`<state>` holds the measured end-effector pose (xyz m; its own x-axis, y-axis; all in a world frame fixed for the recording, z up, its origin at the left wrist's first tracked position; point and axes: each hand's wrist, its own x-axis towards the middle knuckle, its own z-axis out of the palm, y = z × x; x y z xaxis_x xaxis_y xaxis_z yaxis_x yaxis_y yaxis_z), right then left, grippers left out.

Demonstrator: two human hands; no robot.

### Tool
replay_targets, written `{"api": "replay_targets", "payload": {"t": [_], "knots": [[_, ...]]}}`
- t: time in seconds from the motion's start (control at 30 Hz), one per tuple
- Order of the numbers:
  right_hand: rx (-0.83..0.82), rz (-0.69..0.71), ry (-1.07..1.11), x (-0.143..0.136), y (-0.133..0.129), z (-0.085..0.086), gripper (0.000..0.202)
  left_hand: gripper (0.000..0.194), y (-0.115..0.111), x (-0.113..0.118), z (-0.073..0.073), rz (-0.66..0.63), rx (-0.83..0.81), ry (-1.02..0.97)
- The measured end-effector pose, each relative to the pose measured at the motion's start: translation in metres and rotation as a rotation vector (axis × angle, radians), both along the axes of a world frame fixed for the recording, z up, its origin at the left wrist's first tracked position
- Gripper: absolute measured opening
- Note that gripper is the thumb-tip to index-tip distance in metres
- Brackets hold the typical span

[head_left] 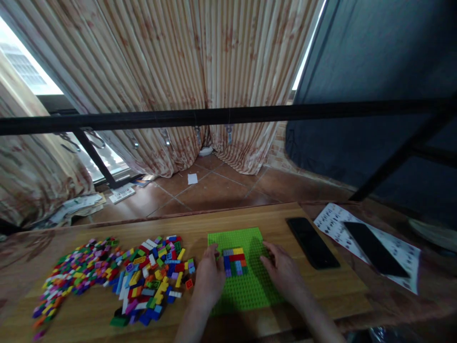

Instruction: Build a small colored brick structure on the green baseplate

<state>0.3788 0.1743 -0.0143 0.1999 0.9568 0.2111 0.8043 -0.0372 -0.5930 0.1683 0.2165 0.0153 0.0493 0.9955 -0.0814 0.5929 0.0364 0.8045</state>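
Observation:
A lime-green baseplate [235, 297] lies on the wooden table, with a small block of toy bricks [234, 257] built on it. Grey, yellow, red, blue, orange, green and light blue bricks show there. My left hand [209, 274] rests over the plate's left edge, close beside the built bricks. Its fingers are bent and slightly apart, and nothing shows in them; whether the thumb touches a brick I cannot tell. Over the plate's right side my right hand [283, 274] hovers or rests with thumb and fingers apart, holding nothing visible.
Left of the plate lies a loose pile of larger bricks [153, 274], with a heap of tiny bricks [82, 264] farther left. A black phone [313, 242] lies to the right. Beyond it a dark slab [374, 248] covers part of a printed sheet [410, 264]. A black rail [214, 116] crosses behind the table.

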Motion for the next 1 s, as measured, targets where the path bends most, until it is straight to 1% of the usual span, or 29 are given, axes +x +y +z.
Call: {"api": "replay_targets", "payload": {"t": [0.07, 0.1, 0.17, 0.23, 0.33, 0.4, 0.5, 0.6, 0.67, 0.8, 0.9, 1.0], "knots": [[0.027, 0.018, -0.077, -0.01, 0.008, -0.002, 0.036, 0.036, -0.003, 0.001, -0.006, -0.017, 0.055, 0.008], [0.04, 0.006, -0.11, -0.013, 0.011, -0.003, 0.035, 0.037, -0.004, 0.001, -0.009, -0.025, 0.066, 0.01], [0.048, -0.023, -0.154, -0.017, 0.018, -0.005, 0.033, 0.038, -0.004, 0.0, -0.015, -0.025, 0.057, -0.027], [0.065, -0.044, -0.178, -0.018, 0.021, -0.007, 0.032, 0.037, -0.003, -0.001, -0.017, -0.005, 0.028, -0.083], [0.116, -0.026, -0.184, -0.025, 0.021, -0.006, 0.033, 0.034, -0.003, -0.006, -0.013, 0.043, 0.017, -0.157], [0.126, 0.043, -0.179, -0.037, 0.02, -0.003, 0.036, 0.032, -0.003, -0.01, -0.008, 0.08, 0.036, -0.201], [0.083, 0.144, -0.229, -0.063, 0.016, 0.001, 0.047, 0.03, -0.001, -0.019, -0.002, 0.147, 0.075, -0.281], [0.008, 0.226, -0.308, -0.086, 0.012, -0.004, 0.06, 0.028, 0.006, -0.027, 0.0, 0.204, 0.114, -0.4], [-0.031, 0.249, -0.355, -0.096, 0.012, -0.012, 0.066, 0.028, 0.01, -0.029, 0.001, 0.198, 0.103, -0.481], [-0.004, 0.254, -0.41, -0.102, 0.012, -0.027, 0.075, 0.029, 0.012, -0.03, 0.006, 0.17, 0.048, -0.572], [0.011, 0.25, -0.426, -0.101, 0.013, -0.033, 0.074, 0.031, 0.01, -0.03, 0.01, 0.142, 0.009, -0.603], [0.031, 0.225, -0.428, -0.101, 0.014, -0.037, 0.074, 0.032, 0.008, -0.03, 0.01, 0.141, -0.017, -0.602]]}}
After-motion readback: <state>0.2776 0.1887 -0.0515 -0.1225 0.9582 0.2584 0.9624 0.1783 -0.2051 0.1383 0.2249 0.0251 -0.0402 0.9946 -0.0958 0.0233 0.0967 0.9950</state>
